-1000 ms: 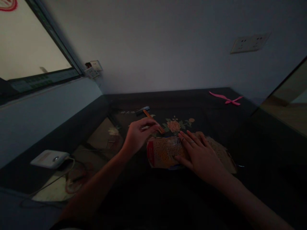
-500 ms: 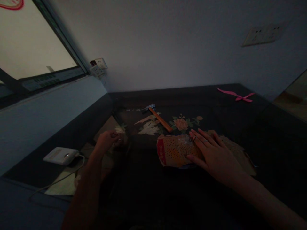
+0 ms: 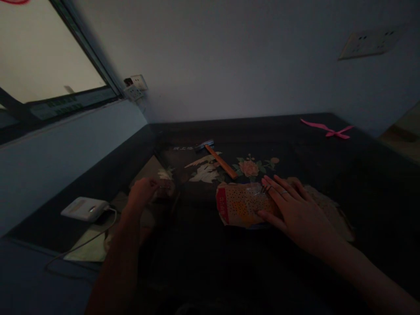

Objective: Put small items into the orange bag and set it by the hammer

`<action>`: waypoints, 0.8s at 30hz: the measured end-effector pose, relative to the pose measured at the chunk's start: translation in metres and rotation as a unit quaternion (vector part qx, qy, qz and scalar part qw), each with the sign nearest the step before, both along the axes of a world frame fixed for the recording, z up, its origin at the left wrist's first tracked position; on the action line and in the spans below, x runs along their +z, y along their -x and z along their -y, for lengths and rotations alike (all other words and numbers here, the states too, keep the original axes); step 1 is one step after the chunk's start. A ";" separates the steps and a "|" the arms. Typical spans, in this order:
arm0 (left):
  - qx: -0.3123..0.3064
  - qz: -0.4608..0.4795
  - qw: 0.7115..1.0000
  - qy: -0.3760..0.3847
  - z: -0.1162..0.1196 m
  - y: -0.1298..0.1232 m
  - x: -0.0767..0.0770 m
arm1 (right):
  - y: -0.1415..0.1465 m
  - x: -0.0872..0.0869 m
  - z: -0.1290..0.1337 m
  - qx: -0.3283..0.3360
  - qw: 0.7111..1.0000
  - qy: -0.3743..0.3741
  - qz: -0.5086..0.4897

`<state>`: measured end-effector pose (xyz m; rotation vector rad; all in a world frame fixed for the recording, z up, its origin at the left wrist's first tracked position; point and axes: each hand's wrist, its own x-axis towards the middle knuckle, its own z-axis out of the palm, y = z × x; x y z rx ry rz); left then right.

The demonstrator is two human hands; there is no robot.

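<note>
My right hand (image 3: pixel 293 208) lies flat with fingers spread on a piece of printed cardboard (image 3: pixel 243 203), yellow and speckled with a red end. Several small dark nails seem to stick up at its fingertips. To the left, my left hand (image 3: pixel 143 192) is closed, its fingertips pinched over a dim patch of the table; a small thin thing shows at the tips, too dark to name. A hammer (image 3: pixel 221 162) with a wooden handle and metal head lies behind the cardboard, on the floral print.
A white device (image 3: pixel 85 208) with a cable sits at the left on the dark table (image 3: pixel 197 253), beside pale paper (image 3: pixel 87 247). A pink ribbon (image 3: pixel 331 131) lies at the back right. Wall sockets (image 3: pixel 370 43) and a window are beyond.
The view has shifted slightly. My left hand has stayed closed in about the same place, and my right hand still rests on the cardboard.
</note>
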<state>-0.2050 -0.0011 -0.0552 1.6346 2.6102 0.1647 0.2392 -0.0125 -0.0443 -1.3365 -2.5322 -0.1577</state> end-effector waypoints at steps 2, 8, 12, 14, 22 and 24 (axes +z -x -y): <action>0.004 -0.012 1.000 -0.001 0.000 -0.001 0.002 | 0.000 0.001 0.000 0.000 1.000 0.002 0.002; -0.001 -0.012 0.999 -0.033 -0.002 -0.008 0.000 | 0.001 0.002 0.001 -0.001 1.000 -0.001 0.017; -0.046 -0.050 0.992 -0.103 -0.005 -0.031 -0.018 | 0.001 0.002 0.001 -0.001 1.000 -0.003 0.017; -0.094 -0.076 0.984 -0.128 -0.007 -0.047 -0.028 | 0.001 0.003 0.001 -0.002 1.000 -0.002 0.017; -0.193 -0.161 0.957 -0.141 -0.022 -0.050 -0.044 | 0.001 0.005 0.002 -0.002 1.000 0.012 0.016; -0.204 -0.163 0.955 -0.139 -0.027 -0.040 -0.043 | 0.002 0.006 0.002 -0.005 1.000 0.014 0.016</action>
